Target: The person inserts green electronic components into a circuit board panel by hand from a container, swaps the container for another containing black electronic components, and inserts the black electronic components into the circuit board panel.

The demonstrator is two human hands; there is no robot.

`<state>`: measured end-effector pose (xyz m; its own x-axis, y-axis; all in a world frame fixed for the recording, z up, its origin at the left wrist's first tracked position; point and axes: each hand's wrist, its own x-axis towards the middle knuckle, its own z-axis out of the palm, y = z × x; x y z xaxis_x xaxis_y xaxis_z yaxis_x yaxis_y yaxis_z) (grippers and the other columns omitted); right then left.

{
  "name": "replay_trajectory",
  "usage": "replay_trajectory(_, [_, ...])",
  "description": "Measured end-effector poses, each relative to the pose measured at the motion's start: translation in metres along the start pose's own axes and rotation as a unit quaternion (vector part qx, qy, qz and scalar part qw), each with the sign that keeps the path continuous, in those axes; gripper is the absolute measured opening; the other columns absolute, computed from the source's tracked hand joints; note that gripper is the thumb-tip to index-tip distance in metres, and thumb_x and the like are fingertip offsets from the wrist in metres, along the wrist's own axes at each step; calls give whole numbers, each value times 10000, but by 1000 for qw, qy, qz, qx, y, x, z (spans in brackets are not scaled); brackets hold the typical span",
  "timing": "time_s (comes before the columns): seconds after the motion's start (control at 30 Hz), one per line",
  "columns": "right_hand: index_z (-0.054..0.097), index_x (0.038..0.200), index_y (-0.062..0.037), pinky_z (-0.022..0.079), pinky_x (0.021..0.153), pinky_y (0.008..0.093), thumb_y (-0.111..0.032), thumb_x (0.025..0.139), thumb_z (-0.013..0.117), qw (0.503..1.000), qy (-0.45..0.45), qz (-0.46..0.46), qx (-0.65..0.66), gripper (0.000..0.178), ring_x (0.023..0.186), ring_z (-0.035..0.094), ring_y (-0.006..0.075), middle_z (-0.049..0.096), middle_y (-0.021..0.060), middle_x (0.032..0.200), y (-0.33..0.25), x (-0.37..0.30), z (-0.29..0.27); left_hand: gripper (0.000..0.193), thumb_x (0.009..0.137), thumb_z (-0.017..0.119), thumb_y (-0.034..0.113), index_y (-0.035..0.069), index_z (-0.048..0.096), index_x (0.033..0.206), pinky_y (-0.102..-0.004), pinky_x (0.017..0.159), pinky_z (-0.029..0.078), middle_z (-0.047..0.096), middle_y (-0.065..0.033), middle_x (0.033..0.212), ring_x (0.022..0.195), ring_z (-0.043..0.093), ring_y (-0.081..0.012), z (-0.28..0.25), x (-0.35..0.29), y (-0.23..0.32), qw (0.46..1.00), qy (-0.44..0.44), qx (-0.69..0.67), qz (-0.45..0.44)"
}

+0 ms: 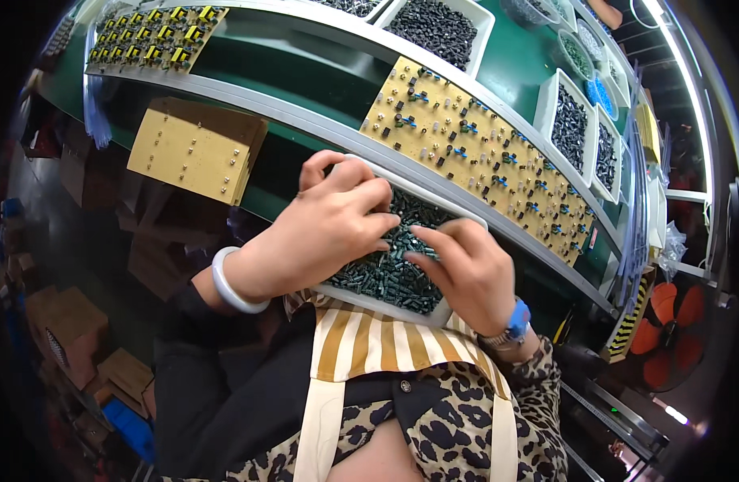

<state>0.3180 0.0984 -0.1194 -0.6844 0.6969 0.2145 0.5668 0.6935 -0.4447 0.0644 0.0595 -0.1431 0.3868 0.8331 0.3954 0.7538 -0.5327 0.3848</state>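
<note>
A white tray point(385, 304) full of small dark green cylindrical parts with wire leads, which look like capacitors point(393, 281), lies right in front of me. My left hand point(341, 213) is over the tray's left part, its fingers curled inward and closed. Whatever its fingertips hold is too small or too hidden to make out. Over the tray's right side, my right hand point(470, 269) points toward the left one. Its thumb and forefinger are apart, with nothing visible between them. The fingertips of both hands are close together but do not touch.
Beyond a metal rail point(305, 120) lies a tan circuit board point(466, 153) with several mounted parts. Stacked tan boards point(189, 153) stand at left; a board with yellow parts point(156, 40) is farther back. White bins of black parts point(433, 32) line the far side. A red fan point(666, 333) stands right.
</note>
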Motion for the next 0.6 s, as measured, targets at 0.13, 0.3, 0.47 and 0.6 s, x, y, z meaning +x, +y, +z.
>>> replay_trajectory(0.13, [814,1015,-80,569,709,372,-134,876,920,996,-67,-60,-3,183,859,695,247,679,77,989,9,9,7,175,833,897,256,192,775,939,-498,1094,375,674,40,1057,1147,632,-207,5,3,-6,998,-57,-10,21])
replay_trajectory(0.3, [827,1041,-82,589,717,357,-130,874,921,989,-69,-26,131,198,828,727,222,737,74,997,14,11,-14,170,832,895,253,196,754,907,-478,1085,380,675,57,1049,1119,639,-180,9,-2,-4,998,-19,-60,-6])
replay_trajectory(0.47, [838,1079,-58,589,691,329,-83,924,892,967,-56,158,191,166,780,732,171,787,82,1002,24,27,-31,149,842,891,230,207,787,947,-449,1059,384,691,74,979,1041,657,-167,18,-3,-3,991,29,-129,-36])
replay_trajectory(0.6, [837,1149,-40,582,665,316,-41,955,863,973,18,119,197,195,733,715,138,819,82,1007,45,43,-16,153,854,891,214,207,809,982,-434,1043,385,715,81,944,990,665,-163,29,3,-2,989,63,-129,-46])
